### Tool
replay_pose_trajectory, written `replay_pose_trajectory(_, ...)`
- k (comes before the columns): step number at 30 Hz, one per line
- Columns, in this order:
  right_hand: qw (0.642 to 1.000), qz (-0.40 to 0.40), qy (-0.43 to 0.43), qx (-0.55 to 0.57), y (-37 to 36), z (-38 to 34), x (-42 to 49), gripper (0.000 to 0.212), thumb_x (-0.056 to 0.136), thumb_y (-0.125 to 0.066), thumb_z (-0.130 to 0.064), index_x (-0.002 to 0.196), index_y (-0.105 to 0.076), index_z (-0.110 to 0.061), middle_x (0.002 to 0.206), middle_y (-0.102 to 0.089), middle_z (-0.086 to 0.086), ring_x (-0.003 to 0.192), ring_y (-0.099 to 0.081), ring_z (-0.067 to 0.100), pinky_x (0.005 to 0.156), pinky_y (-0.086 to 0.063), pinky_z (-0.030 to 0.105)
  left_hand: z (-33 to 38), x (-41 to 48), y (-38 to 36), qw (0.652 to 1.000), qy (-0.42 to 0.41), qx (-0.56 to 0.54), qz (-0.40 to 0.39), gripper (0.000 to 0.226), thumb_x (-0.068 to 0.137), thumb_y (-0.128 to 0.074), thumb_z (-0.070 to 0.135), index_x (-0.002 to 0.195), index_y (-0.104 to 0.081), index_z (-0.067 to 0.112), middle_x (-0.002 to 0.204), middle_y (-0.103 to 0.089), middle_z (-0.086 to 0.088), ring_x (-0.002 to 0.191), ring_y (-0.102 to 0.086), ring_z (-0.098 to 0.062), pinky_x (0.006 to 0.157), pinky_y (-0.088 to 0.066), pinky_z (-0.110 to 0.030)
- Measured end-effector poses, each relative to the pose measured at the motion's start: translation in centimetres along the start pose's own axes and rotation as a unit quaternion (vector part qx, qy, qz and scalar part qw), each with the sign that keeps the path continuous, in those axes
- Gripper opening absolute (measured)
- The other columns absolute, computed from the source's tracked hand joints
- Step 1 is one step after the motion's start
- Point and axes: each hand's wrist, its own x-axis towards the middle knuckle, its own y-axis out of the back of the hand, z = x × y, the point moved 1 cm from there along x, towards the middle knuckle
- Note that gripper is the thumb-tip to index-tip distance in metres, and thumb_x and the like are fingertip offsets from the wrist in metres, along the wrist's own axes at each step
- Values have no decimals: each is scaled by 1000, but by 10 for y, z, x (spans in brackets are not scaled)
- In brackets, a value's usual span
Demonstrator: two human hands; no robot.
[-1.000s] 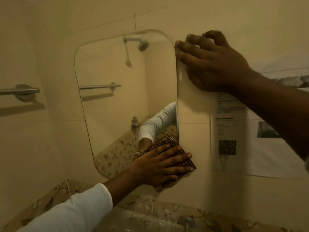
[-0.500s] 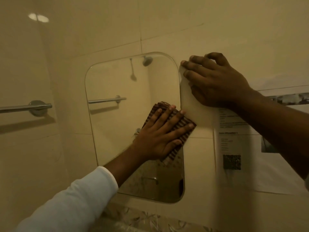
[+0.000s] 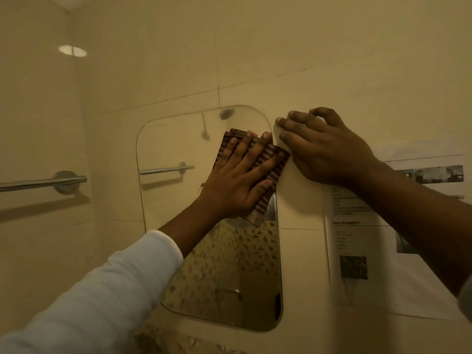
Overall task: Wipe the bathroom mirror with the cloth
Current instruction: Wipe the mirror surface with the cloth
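Observation:
A frameless mirror (image 3: pixel 176 200) with rounded corners hangs on the beige tiled wall. My left hand (image 3: pixel 237 180) lies flat on a folded brown striped cloth (image 3: pixel 268 159), pressing it against the upper right part of the glass. My right hand (image 3: pixel 324 149) rests on the wall just right of the mirror, its fingertips at the mirror's upper right edge, fingers spread and holding nothing. The cloth's lower part hangs over the mirror's right edge.
A chrome towel bar (image 3: pixel 43 183) is fixed to the left wall. A printed paper notice (image 3: pixel 357 241) with a square code is stuck on the wall right of the mirror, partly under my right forearm. A floral patterned counter (image 3: pixel 163 338) shows below.
My left hand has slid the cloth up the mirror's right side, from the lower right corner to near the top. The right hand has stayed at the mirror's upper right edge.

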Motion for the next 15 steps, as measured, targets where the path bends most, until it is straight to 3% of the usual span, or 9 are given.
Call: replay_pose_trajectory(15, 999, 26, -42, 7, -5, 0, 0, 50, 102, -47, -22, 147, -52, -1, 152, -58, 24, 137, -57, 43, 115, -39, 53, -33, 51, 15, 997, 70, -3, 13, 62, 113, -26, 54, 172, -20, 33, 181, -7, -8, 168, -1, -34, 135, 1, -53)
